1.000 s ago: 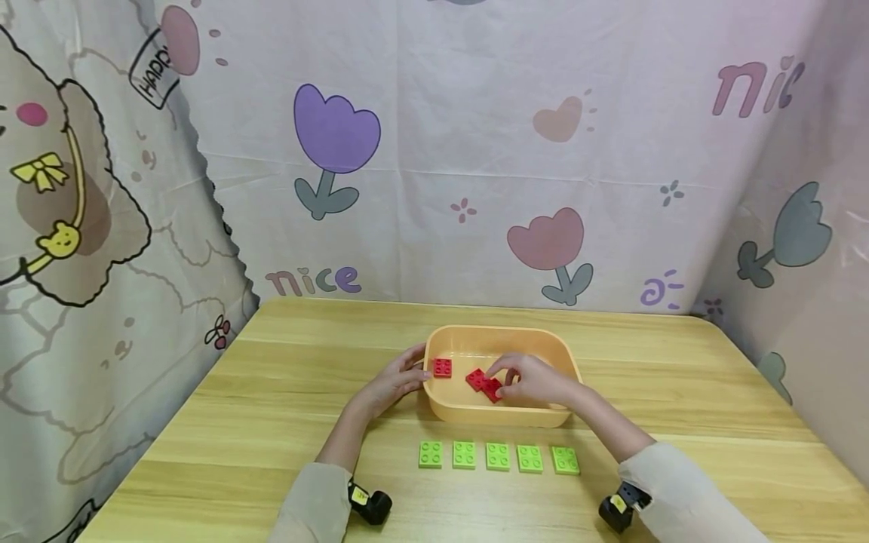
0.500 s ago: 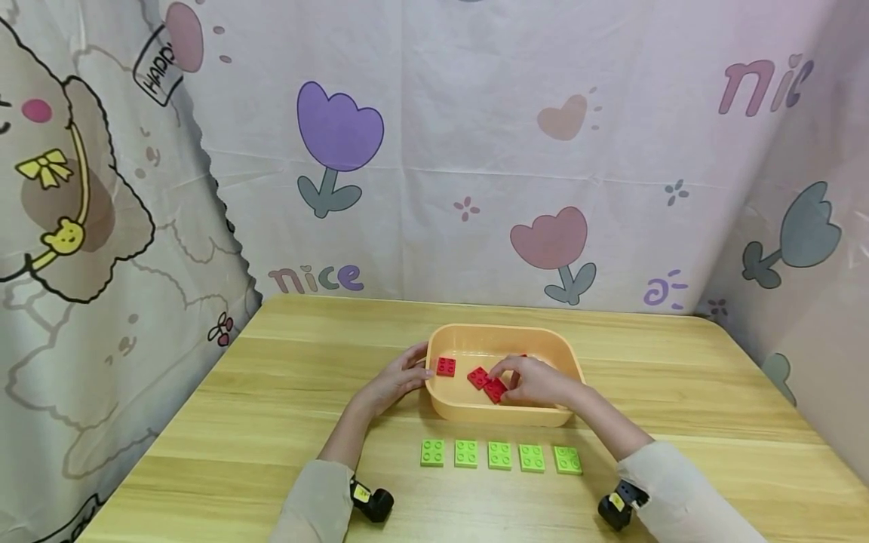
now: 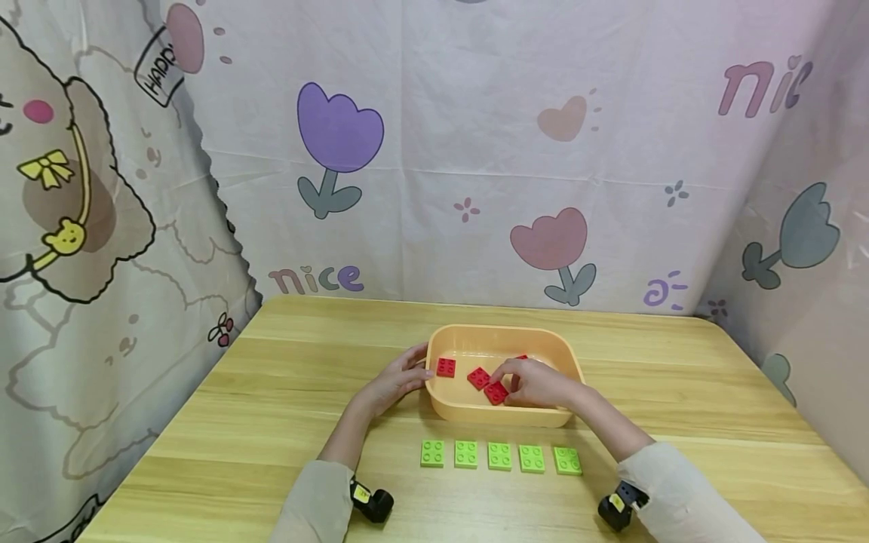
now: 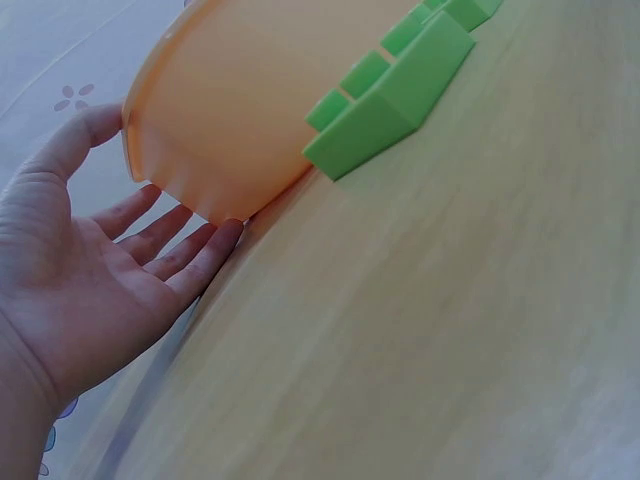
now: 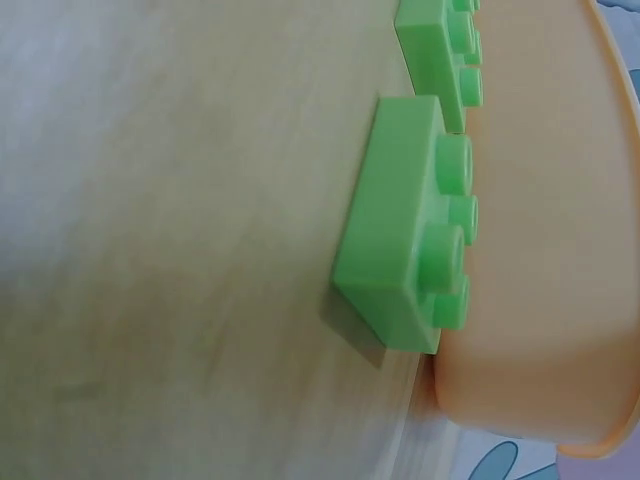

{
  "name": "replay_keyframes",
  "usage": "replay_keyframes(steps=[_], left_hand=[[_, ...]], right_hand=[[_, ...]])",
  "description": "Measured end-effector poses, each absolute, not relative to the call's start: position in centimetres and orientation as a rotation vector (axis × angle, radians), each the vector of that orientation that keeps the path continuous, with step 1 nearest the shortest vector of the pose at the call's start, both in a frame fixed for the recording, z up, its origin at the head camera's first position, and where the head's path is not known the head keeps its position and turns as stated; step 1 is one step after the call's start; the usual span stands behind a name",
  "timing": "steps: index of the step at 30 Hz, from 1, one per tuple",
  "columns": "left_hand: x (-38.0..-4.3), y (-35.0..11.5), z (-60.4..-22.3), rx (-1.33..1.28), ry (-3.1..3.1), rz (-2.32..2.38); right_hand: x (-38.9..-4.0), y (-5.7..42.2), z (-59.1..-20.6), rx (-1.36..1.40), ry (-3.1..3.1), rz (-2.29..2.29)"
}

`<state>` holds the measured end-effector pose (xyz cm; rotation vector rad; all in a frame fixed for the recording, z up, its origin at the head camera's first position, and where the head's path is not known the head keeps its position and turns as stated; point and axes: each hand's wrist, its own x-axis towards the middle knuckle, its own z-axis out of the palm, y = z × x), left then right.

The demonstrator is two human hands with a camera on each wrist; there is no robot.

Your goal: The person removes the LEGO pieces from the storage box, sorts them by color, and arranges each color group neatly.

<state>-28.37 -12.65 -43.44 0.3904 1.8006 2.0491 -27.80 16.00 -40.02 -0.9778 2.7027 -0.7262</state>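
My left hand [image 3: 400,377] holds the left end of an orange plastic tray [image 3: 468,413]. In the left wrist view the thumb is at its rim and the fingertips lie against the wall. My right hand [image 3: 539,382] reaches into the tray, thumb and index finger pinching a red building brick [image 3: 496,393] near the front wall. Touching that brick's corner is a second red brick [image 3: 479,378]. A third red brick [image 3: 446,367] sits at the left end of the tray. Behind the right hand another red brick [image 3: 521,357] is mostly hidden.
Several light green bricks [image 3: 499,456] stand in a row on the wooden table [image 3: 271,422], in front of the tray. In the right wrist view a green brick [image 5: 390,230] is close to the tray's wall [image 5: 540,250]. A patterned cloth [image 3: 434,151] hangs behind the table.
The red brick at my right fingertips has turned and shifted slightly forward, and a red brick behind the right hand has come partly into view. The left hand stays at the tray.
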Motion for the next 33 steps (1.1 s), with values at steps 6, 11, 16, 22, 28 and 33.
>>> replay_keyframes(steps=[6, 11, 16, 22, 28, 33], left_hand=[[-28.5, -12.7, -43.6, 0.392, 1.802, 2.047], [-28.6, -12.7, -43.8, 0.398, 1.798, 2.047], [-28.6, -12.7, -43.8, 0.405, 1.798, 2.046], [-28.6, -12.8, -43.8, 0.403, 1.814, 2.037], [-28.7, -12.7, -44.0, 0.399, 1.826, 2.031], [-28.8, -12.8, -44.0, 0.416, 1.806, 2.040]], right_hand=[[-27.7, 16.1, -39.9, -0.959, 2.714, -0.723], [-27.7, 16.2, -39.7, -0.971, 2.730, -0.745], [-27.5, 16.3, -39.3, -0.966, 2.735, -0.795], [-26.8, 16.4, -38.9, -0.991, 2.737, -0.831], [-26.2, 16.4, -38.7, -1.075, 2.776, -0.854], [-25.6, 16.2, -38.4, -1.094, 2.812, -0.883]])
